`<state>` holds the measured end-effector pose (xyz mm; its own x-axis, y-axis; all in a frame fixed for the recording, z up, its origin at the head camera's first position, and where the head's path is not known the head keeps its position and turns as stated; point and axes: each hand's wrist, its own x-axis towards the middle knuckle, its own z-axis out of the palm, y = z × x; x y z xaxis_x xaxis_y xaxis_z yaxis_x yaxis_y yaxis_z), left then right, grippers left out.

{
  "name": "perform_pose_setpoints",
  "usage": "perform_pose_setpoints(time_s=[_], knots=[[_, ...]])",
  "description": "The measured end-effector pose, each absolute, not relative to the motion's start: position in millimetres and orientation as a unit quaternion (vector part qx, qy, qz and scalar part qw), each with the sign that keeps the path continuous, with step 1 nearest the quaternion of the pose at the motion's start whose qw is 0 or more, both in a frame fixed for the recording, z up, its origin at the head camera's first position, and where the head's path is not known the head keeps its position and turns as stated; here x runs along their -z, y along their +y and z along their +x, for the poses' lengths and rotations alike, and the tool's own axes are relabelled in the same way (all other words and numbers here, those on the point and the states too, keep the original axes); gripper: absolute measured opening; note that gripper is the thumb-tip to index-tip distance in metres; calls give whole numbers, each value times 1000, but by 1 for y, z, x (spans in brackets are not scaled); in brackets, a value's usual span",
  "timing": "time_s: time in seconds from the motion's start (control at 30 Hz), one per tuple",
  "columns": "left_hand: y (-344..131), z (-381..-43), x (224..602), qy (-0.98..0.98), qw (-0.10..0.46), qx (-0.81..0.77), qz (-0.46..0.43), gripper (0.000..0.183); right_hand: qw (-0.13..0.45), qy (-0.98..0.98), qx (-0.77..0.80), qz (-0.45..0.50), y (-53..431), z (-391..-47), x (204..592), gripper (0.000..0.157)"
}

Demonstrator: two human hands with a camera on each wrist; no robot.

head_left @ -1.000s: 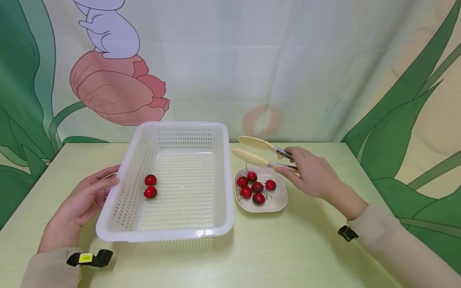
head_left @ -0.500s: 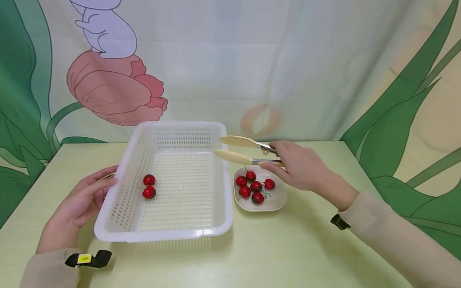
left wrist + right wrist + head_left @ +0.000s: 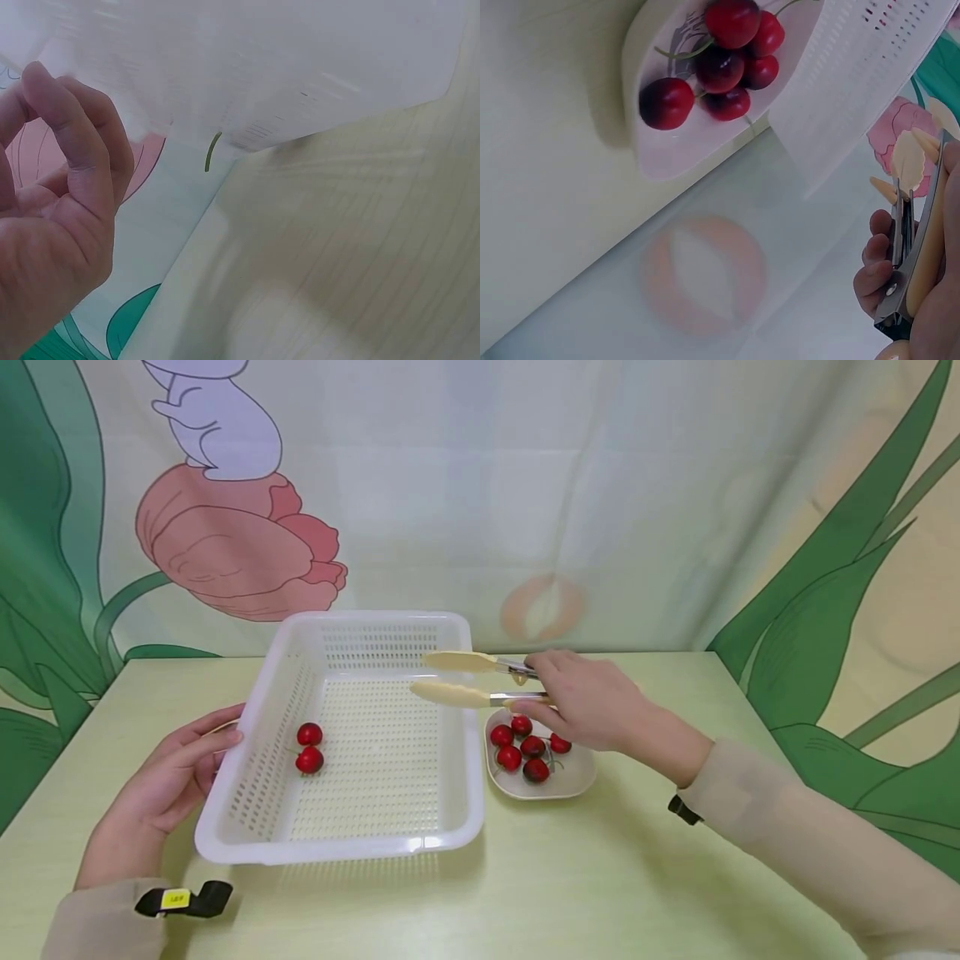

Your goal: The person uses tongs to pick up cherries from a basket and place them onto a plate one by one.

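Observation:
My right hand (image 3: 592,702) holds a pair of tongs (image 3: 452,695) with cream-coloured tips and metal arms. The tips stand apart with nothing between them, over the right side of a white perforated plastic basket (image 3: 341,852). My left hand (image 3: 165,781) grips that basket by its left rim, thumb on top and fingers beneath. Inside the basket, near the left wall, lie two red cherries (image 3: 308,760). To its right sits a small white dish (image 3: 573,787) bearing several cherries (image 3: 508,758) with green stems. In the right wrist view the tongs (image 3: 911,300) lie in my curled fingers.
A pale wooden table (image 3: 570,877) carries everything. Behind its far edge hangs a cloth backdrop (image 3: 450,527) printed with leaves, a flower and a white animal. A green stem (image 3: 213,151) pokes out below the basket wall in the left wrist view.
My right hand has carried the tongs leftward, from above the dish to over the basket's right side. The left hand keeps its grip; basket and cherries look unmoved.

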<state>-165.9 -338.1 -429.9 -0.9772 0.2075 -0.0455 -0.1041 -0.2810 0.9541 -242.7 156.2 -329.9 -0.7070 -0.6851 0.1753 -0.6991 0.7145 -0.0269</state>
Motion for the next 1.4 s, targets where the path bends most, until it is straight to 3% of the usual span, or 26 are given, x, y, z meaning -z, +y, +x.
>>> perform_pose_setpoints(time_s=[0.4, 0.7, 1.13, 1.4], knots=[[-337, -166, 432, 591, 99, -800, 38, 32, 84, -894, 35, 439, 122, -241, 328, 62], [-337, -166, 431, 588, 99, -802, 40, 32, 113, -868, 88, 476, 94, -241, 330, 53], [-337, -166, 431, 589, 97, -801, 44, 32, 92, -865, 123, 477, 48, -244, 343, 58], [-339, -167, 432, 589, 97, -801, 46, 32, 81, -867, 136, 473, 24, -249, 346, 54]])
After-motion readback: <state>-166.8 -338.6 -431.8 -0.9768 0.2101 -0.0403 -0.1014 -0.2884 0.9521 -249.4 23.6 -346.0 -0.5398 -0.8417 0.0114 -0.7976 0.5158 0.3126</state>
